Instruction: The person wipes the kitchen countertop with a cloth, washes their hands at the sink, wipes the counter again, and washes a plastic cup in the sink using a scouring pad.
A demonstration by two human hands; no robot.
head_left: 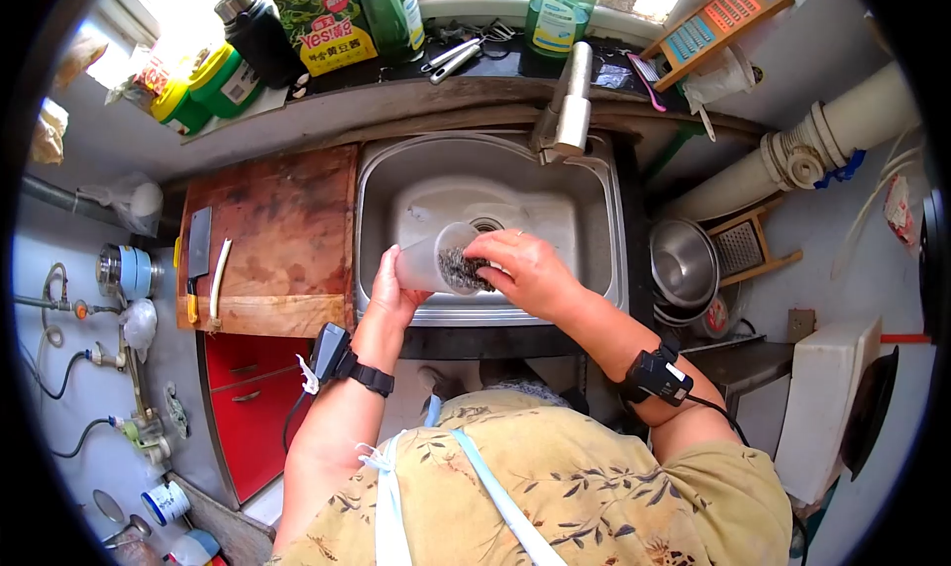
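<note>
Over the front part of the steel sink point(416, 311), my left hand point(392, 285) is wrapped round a translucent plastic cup point(421, 267). The cup lies tilted, its mouth turned to the right. At that mouth, my right hand point(535, 277) pinches a dark, speckled, wiry-looking clump point(462, 269), possibly a steel wool scourer. Part of the clump sits inside the cup, and my fingers cover some of it. Behind both hands is the drain point(485, 224). The faucet point(573, 110) stands at the sink's back right.
Left of the sink, a wooden cutting board point(282, 219) carries a cleaver point(200, 244) and a pale curved strip point(219, 279). Bottles, tubs and a peeler point(456, 59) line the back ledge. Steel bowls point(684, 262) and a grater point(738, 246) are at the right.
</note>
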